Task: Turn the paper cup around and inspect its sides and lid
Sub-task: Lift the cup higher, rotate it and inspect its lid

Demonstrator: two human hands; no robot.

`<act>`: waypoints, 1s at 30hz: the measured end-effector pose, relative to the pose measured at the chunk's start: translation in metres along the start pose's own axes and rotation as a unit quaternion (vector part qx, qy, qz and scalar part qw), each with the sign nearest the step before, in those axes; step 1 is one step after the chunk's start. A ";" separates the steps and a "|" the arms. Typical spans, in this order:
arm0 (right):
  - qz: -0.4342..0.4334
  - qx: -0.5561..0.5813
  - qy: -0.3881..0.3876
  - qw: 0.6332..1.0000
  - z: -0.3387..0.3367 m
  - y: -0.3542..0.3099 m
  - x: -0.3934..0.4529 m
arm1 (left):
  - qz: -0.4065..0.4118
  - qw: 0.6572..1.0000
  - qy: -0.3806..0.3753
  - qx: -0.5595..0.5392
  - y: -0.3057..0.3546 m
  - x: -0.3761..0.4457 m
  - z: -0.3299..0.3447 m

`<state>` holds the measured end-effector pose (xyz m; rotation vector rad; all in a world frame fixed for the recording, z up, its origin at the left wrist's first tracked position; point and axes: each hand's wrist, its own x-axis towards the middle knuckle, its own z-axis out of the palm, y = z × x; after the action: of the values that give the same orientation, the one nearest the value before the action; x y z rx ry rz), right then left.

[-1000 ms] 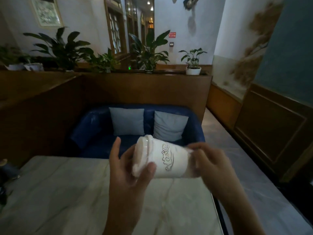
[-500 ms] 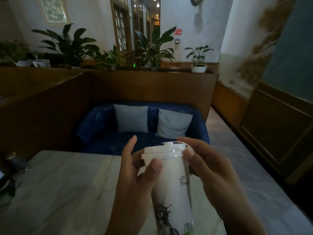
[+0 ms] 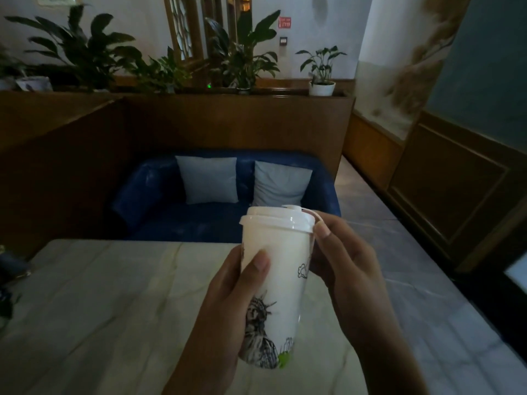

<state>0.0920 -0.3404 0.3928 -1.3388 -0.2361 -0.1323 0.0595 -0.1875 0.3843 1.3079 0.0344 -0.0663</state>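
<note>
A tall white paper cup [image 3: 281,283] with a line drawing of a crowned statue low on its side stands nearly upright in the air above the table. Its white plastic lid [image 3: 277,220] is on top, with a small flap raised at the right rim. My left hand [image 3: 228,306] grips the cup's left side, thumb across the front. My right hand [image 3: 342,269] holds the right side just below the lid, thumb tip at the lid's rim. The cup's far side is hidden.
A pale marble table [image 3: 108,309] lies below the hands; dark objects [image 3: 11,269] sit at its left edge. Beyond it is a blue sofa [image 3: 148,201] with two grey cushions, wooden partitions and potted plants. A tiled aisle [image 3: 427,280] runs along the right.
The cup went from lying sideways, lid to the left, to upright. My left thumb slid from the lid down onto the cup's side, and the statue drawing now faces me.
</note>
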 end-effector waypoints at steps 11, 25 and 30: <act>-0.006 -0.024 0.001 1.000 -0.003 -0.003 -0.001 | 0.009 1.000 -0.024 0.001 0.003 0.000 -0.003; -0.053 -0.077 0.013 0.996 -0.008 -0.009 0.002 | 0.120 0.983 0.069 0.125 0.015 -0.007 0.009; -0.032 -0.083 0.014 0.996 -0.004 -0.009 0.002 | 0.132 0.962 0.125 0.201 0.015 -0.007 0.015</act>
<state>0.0923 -0.3458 0.4011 -1.4949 -0.2493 -0.2289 0.0532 -0.1982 0.4027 1.7100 0.0642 0.3383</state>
